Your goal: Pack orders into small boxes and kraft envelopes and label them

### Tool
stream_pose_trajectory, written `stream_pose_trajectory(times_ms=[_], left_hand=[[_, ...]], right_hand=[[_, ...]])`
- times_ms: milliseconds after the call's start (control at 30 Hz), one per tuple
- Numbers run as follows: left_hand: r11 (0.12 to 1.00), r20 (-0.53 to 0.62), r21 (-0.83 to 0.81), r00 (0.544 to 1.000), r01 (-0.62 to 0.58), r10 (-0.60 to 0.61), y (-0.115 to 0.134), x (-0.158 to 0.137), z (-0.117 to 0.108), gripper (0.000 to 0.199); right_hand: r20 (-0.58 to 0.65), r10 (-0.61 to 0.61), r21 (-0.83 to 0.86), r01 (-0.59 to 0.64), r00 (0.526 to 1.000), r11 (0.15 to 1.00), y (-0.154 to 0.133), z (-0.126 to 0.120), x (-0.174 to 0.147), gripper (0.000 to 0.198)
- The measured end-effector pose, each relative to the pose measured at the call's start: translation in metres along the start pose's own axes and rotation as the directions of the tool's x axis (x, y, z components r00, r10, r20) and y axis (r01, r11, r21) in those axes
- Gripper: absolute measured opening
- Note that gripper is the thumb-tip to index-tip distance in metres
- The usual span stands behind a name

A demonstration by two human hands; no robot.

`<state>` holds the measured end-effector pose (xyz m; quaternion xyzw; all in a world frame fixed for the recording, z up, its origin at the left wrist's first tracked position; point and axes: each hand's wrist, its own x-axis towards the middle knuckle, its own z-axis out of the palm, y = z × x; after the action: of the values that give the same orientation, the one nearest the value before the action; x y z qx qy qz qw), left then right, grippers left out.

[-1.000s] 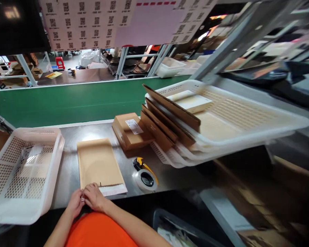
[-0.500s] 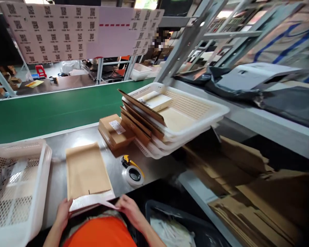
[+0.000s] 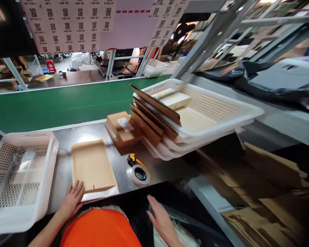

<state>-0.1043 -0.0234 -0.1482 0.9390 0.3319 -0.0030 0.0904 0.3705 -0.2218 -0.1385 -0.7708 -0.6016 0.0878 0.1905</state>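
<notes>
A brown padded envelope (image 3: 92,167) lies flat on the steel table (image 3: 154,169), its white open flap toward me at the near edge. My left hand (image 3: 71,201) rests flat and open on the envelope's near left corner. My right hand (image 3: 162,219) hangs open and empty off the table edge, over a dark bin (image 3: 187,223) holding crumpled plastic. A tape roll (image 3: 139,174) with a yellow cutter lies just right of the envelope.
A white perforated basket (image 3: 18,171) stands at the left. A labelled cardboard box (image 3: 123,128) sits behind the envelope. Stacked white trays (image 3: 208,113) with cardboard sheets lean at the right. A green conveyor belt (image 3: 56,104) runs behind the table. Flattened cardboard (image 3: 267,185) lies lower right.
Both hands were together at the envelope's flap, then pulled a strip off it. Now the right hand has swung down over the bin and the left hand lies flat on the envelope.
</notes>
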Motion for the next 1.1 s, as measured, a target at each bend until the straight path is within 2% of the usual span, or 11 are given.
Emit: stream_pose_trajectory(times_ms=[33, 67, 133, 200, 233, 300, 433, 567, 900, 1000, 1100], left_hand=[[0.999, 0.010, 0.016, 1.000, -0.027, 0.027, -0.003, 0.003, -0.001, 0.087], [0.998, 0.021, 0.012, 0.998, -0.054, 0.054, -0.005, 0.006, -0.002, 0.082], [0.995, 0.056, -0.054, 0.995, -0.083, 0.086, -0.011, 0.008, -0.005, 0.073], [0.984, 0.096, -0.170, 0.992, -0.061, 0.078, -0.015, 0.008, -0.009, 0.067], [0.971, 0.110, -0.235, 0.992, -0.031, 0.058, -0.017, 0.007, -0.012, 0.064], [0.928, 0.122, -0.369, 0.993, 0.049, -0.003, -0.018, 0.007, -0.016, 0.059], [0.769, 0.105, -0.605, 0.978, 0.209, -0.183, -0.016, 0.005, -0.021, 0.040], [0.622, 0.035, -0.725, 0.918, 0.295, -0.394, -0.009, 0.004, -0.024, 0.023], [0.629, -0.005, -0.582, 0.772, 0.515, -0.636, 0.008, 0.026, -0.022, 0.031], [0.610, -0.009, -0.546, 0.725, 0.574, -0.689, 0.013, 0.035, -0.014, 0.029], [0.565, 0.006, -0.512, 0.660, 0.647, -0.751, 0.016, 0.042, -0.006, 0.025]], right_hand=[[0.055, -0.110, 0.032, 0.108, 0.992, 0.994, -0.025, 0.018, 0.024, 0.053], [0.162, -0.279, 0.067, 0.272, 0.947, 0.960, -0.050, 0.032, 0.047, 0.063], [0.333, -0.516, 0.185, 0.483, 0.789, 0.856, -0.091, 0.048, 0.090, 0.084], [0.432, -0.637, 0.329, 0.546, 0.639, 0.771, -0.114, 0.051, 0.123, 0.094], [0.456, -0.661, 0.389, 0.535, 0.595, 0.750, -0.117, 0.050, 0.135, 0.093], [0.479, -0.671, 0.472, 0.478, 0.566, 0.741, -0.114, 0.047, 0.148, 0.084], [0.460, -0.638, 0.532, 0.384, 0.617, 0.755, -0.092, 0.050, 0.151, 0.069], [0.398, -0.586, 0.560, 0.319, 0.706, 0.765, -0.086, 0.061, 0.144, 0.040], [0.136, -0.313, 0.492, 0.210, 0.940, 0.845, -0.102, 0.096, 0.125, 0.039], [0.037, -0.163, 0.417, 0.133, 0.986, 0.899, -0.116, 0.112, 0.124, 0.032], [-0.049, 0.006, 0.338, 0.011, 0.999, 0.941, -0.122, 0.122, 0.134, 0.016]])
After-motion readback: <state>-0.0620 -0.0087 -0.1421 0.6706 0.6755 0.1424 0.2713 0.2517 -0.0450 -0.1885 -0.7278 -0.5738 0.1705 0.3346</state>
